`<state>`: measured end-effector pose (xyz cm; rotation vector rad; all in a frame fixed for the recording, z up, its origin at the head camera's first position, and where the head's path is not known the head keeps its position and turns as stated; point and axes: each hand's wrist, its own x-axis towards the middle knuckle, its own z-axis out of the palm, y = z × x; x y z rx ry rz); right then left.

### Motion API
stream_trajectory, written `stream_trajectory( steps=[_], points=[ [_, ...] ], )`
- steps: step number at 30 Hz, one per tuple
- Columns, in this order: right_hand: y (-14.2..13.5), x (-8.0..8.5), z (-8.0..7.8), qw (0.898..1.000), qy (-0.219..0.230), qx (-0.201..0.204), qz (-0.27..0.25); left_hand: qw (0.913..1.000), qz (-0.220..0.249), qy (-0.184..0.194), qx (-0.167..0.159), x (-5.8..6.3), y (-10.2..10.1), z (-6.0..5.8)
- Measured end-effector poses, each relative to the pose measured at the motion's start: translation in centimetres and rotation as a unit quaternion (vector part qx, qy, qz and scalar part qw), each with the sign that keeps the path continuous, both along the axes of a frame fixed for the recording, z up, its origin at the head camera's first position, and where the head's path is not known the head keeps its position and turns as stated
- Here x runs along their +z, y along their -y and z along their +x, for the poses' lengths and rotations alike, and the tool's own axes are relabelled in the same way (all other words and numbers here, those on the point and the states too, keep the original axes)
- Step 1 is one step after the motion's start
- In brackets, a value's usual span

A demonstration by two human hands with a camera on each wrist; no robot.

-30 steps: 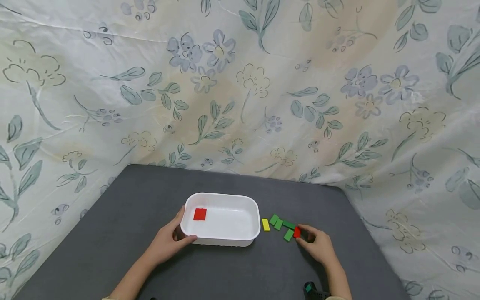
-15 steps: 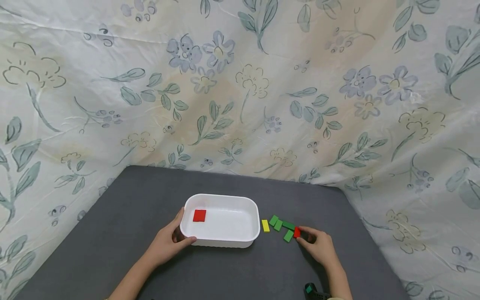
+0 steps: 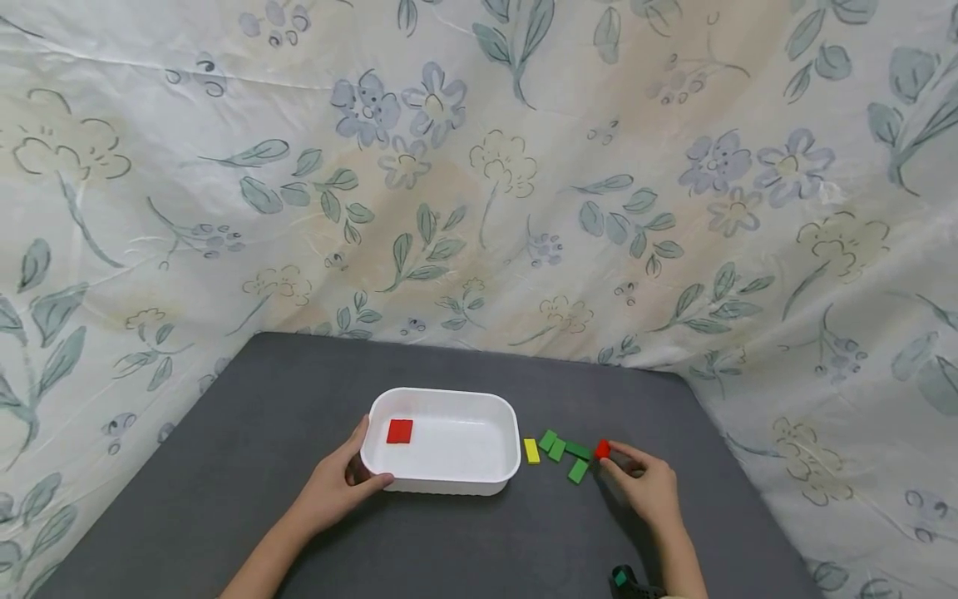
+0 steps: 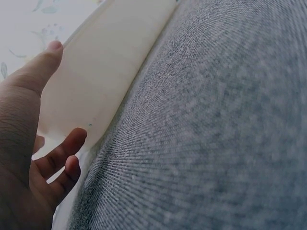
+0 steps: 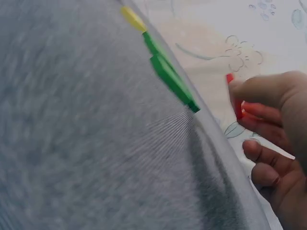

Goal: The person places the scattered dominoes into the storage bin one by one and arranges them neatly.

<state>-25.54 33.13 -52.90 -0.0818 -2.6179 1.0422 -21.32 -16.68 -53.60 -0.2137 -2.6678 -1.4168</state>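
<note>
A white plastic tub stands on the dark grey table, with a flat red square at its left inside, perhaps more than one piece. My left hand grips the tub's left end, thumb on the front side and fingers round the far left corner. In the left wrist view the thumb and fingers lie against the pale tub wall. Between thumb and fingertips my right hand pinches a small red block, raised off the table in the right wrist view, to the right of several green blocks.
One yellow block lies between the tub and the green blocks. A black device with a green mark is by the right wrist. Behind the table hangs a flower-patterned cloth.
My right hand has lifted the red block from beside the green blocks and shifted slightly right and away from me. The left hand and the tub have stayed put.
</note>
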Motion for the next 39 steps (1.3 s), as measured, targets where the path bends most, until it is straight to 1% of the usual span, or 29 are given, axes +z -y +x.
stream_trajectory(
  steps=[3, 5, 10, 14, 18, 21, 24, 28, 34, 39],
  points=[
    [0.1, 0.3, 0.1, 0.999, -0.013, -0.017, -0.038, 1.0, -0.001, 0.0, 0.002, 0.0, 0.0, 0.0],
    [0.3, 0.4, 0.1, 0.999, -0.014, -0.02, -0.045, 1.0, -0.003, -0.002, 0.003, 0.0, -0.1, 0.1],
    [0.7, 0.3, -0.1, 0.999, -0.011, -0.02, -0.027, 0.9999, -0.003, -0.008, 0.006, -0.1, 0.0, 0.1],
    [1.5, 0.2, -0.2, 0.999, -0.021, -0.015, -0.024, 0.9998, 0.004, -0.018, -0.002, -0.2, 0.4, -0.1],
    [2.4, 0.2, -0.3, 0.999, -0.039, -0.002, -0.033, 0.9996, 0.016, -0.02, -0.012, -0.3, 0.7, -0.4],
    [3.1, 0.3, -0.5, 0.998, -0.054, 0.007, -0.036, 0.9996, 0.015, -0.013, -0.018, -0.2, 0.9, -0.7],
    [3.9, 0.8, -0.6, 0.997, -0.071, 0.011, -0.036, 0.9996, 0.013, -0.013, -0.021, -0.2, 1.0, -1.2],
    [5.1, 1.7, -0.8, 0.995, -0.088, 0.03, -0.041, 0.9995, 0.016, -0.016, -0.023, 0.0, 0.9, -1.4],
    [7.8, 2.4, -1.4, 0.992, -0.09, 0.067, -0.053, 0.9996, 0.009, -0.016, -0.02, 0.1, 0.9, -1.5],
    [10.5, 2.9, -1.9, 0.989, -0.085, 0.099, -0.072, 0.9997, 0.006, -0.01, -0.019, 0.1, 0.9, -1.3]
  ],
)
